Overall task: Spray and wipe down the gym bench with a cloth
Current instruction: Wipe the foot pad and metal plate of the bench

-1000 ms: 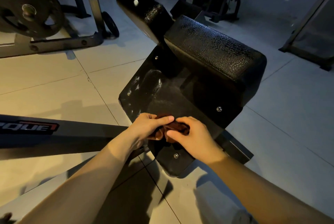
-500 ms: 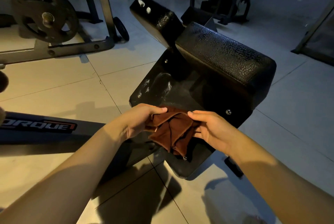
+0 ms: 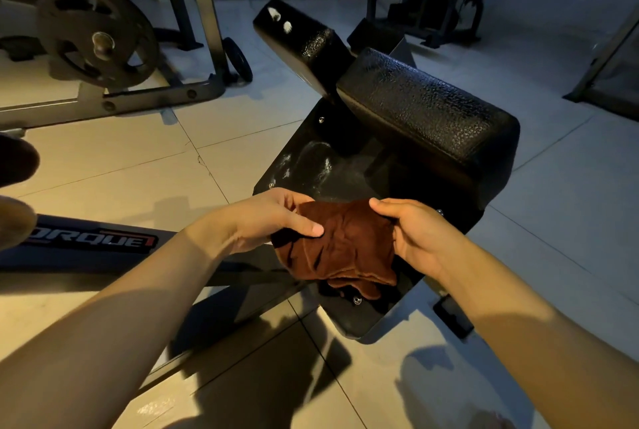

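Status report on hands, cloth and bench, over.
Both on brown fabric cloth: left hand, right hand gripping, cloth spread between. Held over lower panel of black padded gym bench. White smears beyond cloth; nothing in the way.

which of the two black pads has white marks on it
The farther, narrower pad at the top of the view: two white patches sit near its far end. The bigger pad nearer the cloth shows none.
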A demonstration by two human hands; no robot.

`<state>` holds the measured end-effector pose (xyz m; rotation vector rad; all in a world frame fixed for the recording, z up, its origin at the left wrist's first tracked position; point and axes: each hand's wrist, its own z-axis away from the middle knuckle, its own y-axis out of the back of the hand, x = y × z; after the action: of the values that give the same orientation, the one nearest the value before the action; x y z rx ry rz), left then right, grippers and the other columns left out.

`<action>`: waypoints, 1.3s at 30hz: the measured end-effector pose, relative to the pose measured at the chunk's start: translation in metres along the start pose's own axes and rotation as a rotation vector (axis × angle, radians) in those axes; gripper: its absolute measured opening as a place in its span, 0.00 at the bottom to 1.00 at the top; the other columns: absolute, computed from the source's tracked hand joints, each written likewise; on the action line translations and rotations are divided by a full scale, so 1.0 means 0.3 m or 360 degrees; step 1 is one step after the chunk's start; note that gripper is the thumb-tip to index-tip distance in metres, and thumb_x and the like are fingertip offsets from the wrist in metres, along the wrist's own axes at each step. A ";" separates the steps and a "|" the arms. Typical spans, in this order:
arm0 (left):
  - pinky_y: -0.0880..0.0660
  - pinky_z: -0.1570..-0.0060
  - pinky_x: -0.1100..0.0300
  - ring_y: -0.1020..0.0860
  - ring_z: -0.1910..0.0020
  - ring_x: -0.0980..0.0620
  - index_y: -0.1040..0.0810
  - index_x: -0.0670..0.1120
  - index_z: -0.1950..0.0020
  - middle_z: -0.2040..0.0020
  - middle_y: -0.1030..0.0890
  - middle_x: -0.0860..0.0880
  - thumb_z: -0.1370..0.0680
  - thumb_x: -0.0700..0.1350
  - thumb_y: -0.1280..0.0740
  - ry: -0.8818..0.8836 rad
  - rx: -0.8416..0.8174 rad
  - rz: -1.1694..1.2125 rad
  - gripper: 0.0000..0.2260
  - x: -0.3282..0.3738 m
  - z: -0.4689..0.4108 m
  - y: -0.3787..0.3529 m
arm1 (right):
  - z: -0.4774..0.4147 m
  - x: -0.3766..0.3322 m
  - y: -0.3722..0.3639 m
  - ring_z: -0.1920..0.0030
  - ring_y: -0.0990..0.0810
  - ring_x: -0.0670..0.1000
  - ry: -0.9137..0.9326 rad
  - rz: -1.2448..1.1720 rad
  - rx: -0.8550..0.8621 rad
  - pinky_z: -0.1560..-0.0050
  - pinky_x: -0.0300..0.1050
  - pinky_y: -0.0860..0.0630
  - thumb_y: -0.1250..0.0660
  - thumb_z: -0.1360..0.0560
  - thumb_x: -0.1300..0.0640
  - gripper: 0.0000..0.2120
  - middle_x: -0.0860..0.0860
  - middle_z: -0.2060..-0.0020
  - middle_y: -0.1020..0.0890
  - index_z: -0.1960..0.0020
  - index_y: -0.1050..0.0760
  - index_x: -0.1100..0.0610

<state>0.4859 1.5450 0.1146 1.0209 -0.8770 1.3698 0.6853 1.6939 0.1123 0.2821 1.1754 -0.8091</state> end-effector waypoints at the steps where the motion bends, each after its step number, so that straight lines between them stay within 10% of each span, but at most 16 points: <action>1: 0.22 0.36 0.42 0.16 0.43 0.38 0.18 0.41 0.42 0.44 0.15 0.38 0.26 0.37 0.24 -0.0020 0.0036 -0.0089 0.13 0.014 0.000 -0.002 | -0.001 -0.001 0.000 0.59 0.14 0.52 -0.0032 -0.0017 0.0010 0.49 0.50 0.18 0.36 0.18 0.60 0.08 0.57 0.58 0.14 0.50 0.19 0.62; 13: 0.20 0.39 0.49 0.17 0.41 0.38 0.20 0.39 0.35 0.41 0.17 0.34 0.22 0.34 0.29 -0.0078 -0.0018 -0.0066 0.16 0.110 0.024 -0.034 | -0.002 0.006 0.010 0.56 0.17 0.52 -0.0008 0.0217 0.0338 0.57 0.46 0.19 0.33 0.19 0.62 0.04 0.56 0.55 0.16 0.45 0.21 0.59; 20: 0.22 0.36 0.43 0.17 0.42 0.37 0.19 0.34 0.38 0.42 0.16 0.36 0.23 0.34 0.28 0.0161 0.0570 0.0143 0.14 0.122 -0.010 -0.015 | -0.010 0.019 -0.007 0.50 0.17 0.52 0.0306 0.0862 0.0433 0.45 0.51 0.19 0.28 0.23 0.61 0.07 0.53 0.54 0.17 0.45 0.21 0.57; 30: 0.18 0.42 0.52 0.16 0.43 0.40 0.18 0.38 0.39 0.42 0.15 0.38 0.20 0.30 0.38 0.0074 0.0142 0.0183 0.13 0.150 0.063 0.036 | -0.001 0.055 -0.059 0.53 0.15 0.53 -0.0111 -0.0054 -0.0047 0.51 0.50 0.19 0.34 0.20 0.62 0.08 0.54 0.51 0.14 0.43 0.19 0.57; 36: 0.22 0.49 0.55 0.19 0.51 0.48 0.20 0.44 0.45 0.51 0.17 0.46 0.26 0.50 0.22 -0.0015 0.0894 -0.0474 0.16 0.064 0.042 -0.026 | 0.019 0.012 -0.091 0.49 0.13 0.57 0.0060 0.0063 0.0030 0.43 0.54 0.17 0.28 0.23 0.61 0.10 0.57 0.50 0.13 0.42 0.18 0.60; 39: 0.24 0.52 0.52 0.21 0.59 0.49 0.21 0.39 0.54 0.59 0.20 0.42 0.32 0.55 0.19 -0.0320 0.0610 -0.0393 0.22 0.061 0.045 -0.106 | 0.026 0.000 -0.112 0.50 0.13 0.57 0.0093 0.0114 0.0126 0.48 0.51 0.18 0.24 0.25 0.59 0.07 0.57 0.53 0.13 0.48 0.17 0.58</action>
<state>0.5192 1.5407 0.1343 1.5301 -0.6165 1.2632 0.6676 1.6661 0.1223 0.4129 1.1828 -0.7902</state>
